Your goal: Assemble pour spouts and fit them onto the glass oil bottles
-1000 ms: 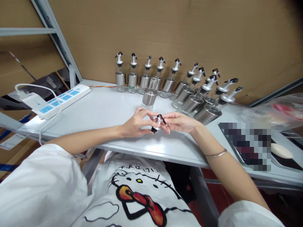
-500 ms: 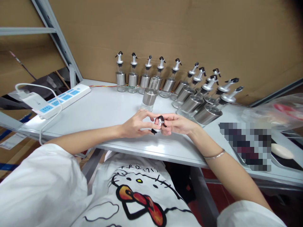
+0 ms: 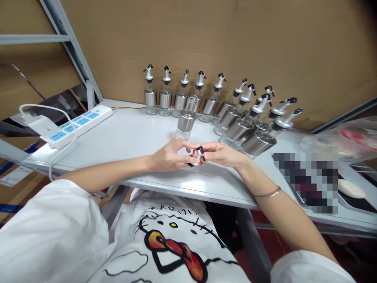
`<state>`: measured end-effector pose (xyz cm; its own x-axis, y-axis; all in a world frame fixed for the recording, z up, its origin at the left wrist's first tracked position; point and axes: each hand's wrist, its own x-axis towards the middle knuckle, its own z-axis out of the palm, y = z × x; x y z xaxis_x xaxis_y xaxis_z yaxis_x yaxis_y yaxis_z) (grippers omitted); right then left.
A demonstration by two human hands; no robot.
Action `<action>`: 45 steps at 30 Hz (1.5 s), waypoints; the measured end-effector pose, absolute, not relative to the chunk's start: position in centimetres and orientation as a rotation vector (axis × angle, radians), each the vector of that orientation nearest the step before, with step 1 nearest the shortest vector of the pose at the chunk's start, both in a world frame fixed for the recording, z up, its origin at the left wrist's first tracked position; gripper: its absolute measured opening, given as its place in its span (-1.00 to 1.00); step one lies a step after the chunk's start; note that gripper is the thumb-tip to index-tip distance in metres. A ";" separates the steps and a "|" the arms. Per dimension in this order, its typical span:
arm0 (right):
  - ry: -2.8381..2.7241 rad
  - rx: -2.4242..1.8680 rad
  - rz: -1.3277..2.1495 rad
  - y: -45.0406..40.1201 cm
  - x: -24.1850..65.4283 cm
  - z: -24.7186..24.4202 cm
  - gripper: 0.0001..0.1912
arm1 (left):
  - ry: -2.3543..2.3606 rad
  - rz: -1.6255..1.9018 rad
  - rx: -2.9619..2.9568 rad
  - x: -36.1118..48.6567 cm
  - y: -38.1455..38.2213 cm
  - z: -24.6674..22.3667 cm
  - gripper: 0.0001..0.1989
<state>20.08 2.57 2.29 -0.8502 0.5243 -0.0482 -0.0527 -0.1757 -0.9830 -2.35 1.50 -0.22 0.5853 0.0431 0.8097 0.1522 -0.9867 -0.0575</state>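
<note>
Between my two hands, just above the table's front part, is a silver pourer spout (image 3: 198,156) with a black lever cap. My left hand (image 3: 172,156) pinches it from the left between thumb and fingers. From the right, the fingertips of my right hand (image 3: 220,154) close on its black lever side. Part of the spout is hidden by the fingers. Right behind my left hand stands an upright glass bottle (image 3: 187,120) with a steel sleeve and no spout on its neck.
Several glass bottles (image 3: 209,105) with steel sleeves and spouts stand in a curved row at the back. A white power strip (image 3: 85,122) with a plugged-in charger lies left. At right are a pixelated area, a pale oval object (image 3: 351,188) and a plastic bag (image 3: 347,137).
The spout has turned slightly between my fingers, and my fingertips have shifted a little on it. The bottles have stayed where they were.
</note>
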 end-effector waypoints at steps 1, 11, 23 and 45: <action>-1.716 -0.538 2.071 2.6 20.0 2.3 -0.74 | -0.168 -1.371 -2.685 -2.3 1.5 -0.2 -0.83; -1.586 -0.617 1.993 2.8 19.9 1.8 -0.69 | -0.357 -1.433 -2.909 -2.4 2.0 -0.6 -0.79; -1.623 -0.692 1.906 2.2 19.1 2.5 -0.66 | -0.398 -1.441 -2.896 -2.3 1.9 -0.5 -0.78; -1.507 -0.603 1.696 1.9 18.5 3.2 -0.45 | -0.749 -1.726 -2.602 -2.4 4.8 0.3 -0.61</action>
<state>18.55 1.88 3.20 -0.5891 0.7954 0.1424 -0.2348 0.0001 -0.9720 -2.39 4.76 0.27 0.3143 0.4146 0.8540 0.3404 -0.8890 0.3064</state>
